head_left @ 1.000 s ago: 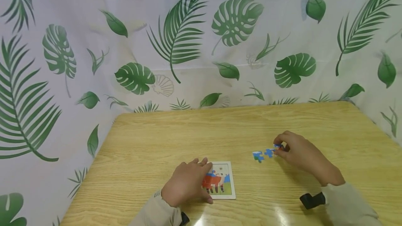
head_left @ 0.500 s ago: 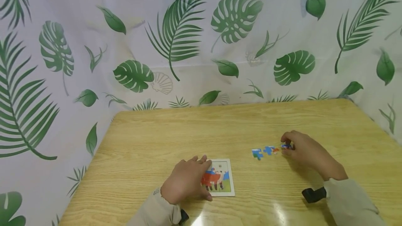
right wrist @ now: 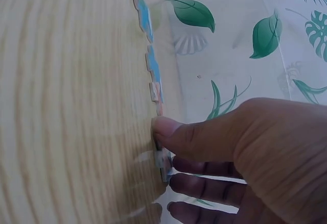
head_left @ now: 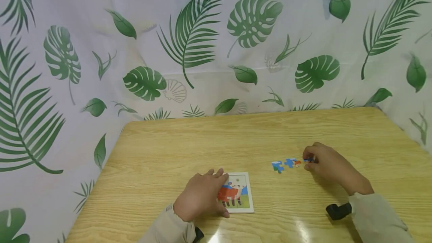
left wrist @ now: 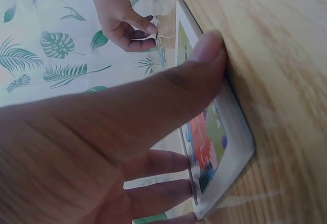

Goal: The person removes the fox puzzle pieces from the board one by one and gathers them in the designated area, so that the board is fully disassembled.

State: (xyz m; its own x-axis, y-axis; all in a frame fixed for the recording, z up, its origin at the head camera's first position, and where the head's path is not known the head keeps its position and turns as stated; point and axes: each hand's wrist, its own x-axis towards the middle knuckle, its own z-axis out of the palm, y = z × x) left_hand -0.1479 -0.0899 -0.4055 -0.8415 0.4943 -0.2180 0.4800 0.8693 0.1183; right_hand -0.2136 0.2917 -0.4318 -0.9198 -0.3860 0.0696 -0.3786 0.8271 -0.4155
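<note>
A square jigsaw board (head_left: 250,194) with a pale rim and a red animal picture lies on the table. My left hand (head_left: 200,196) rests across its left side, fingertips at the far edge and thumb at the near edge. In the left wrist view the thumb crosses the board's rim (left wrist: 236,117) with the fingers beyond. Further right, my right hand (head_left: 325,164) pinches a small blue jigsaw piece (right wrist: 164,164) between thumb and fingers, low over the table. Beside it lie a blue-green piece (head_left: 277,166) and a blue and orange group of pieces (head_left: 290,163).
The wood-grain table (head_left: 189,141) reaches back to a white curtain (head_left: 209,96) printed with green leaves. Small black devices hang at both wrists, the right one (head_left: 338,211) more fully in sight.
My right hand has moved slightly right with the pinched piece, away from the other loose pieces, then stayed about there. The left hand has kept its place on the board.
</note>
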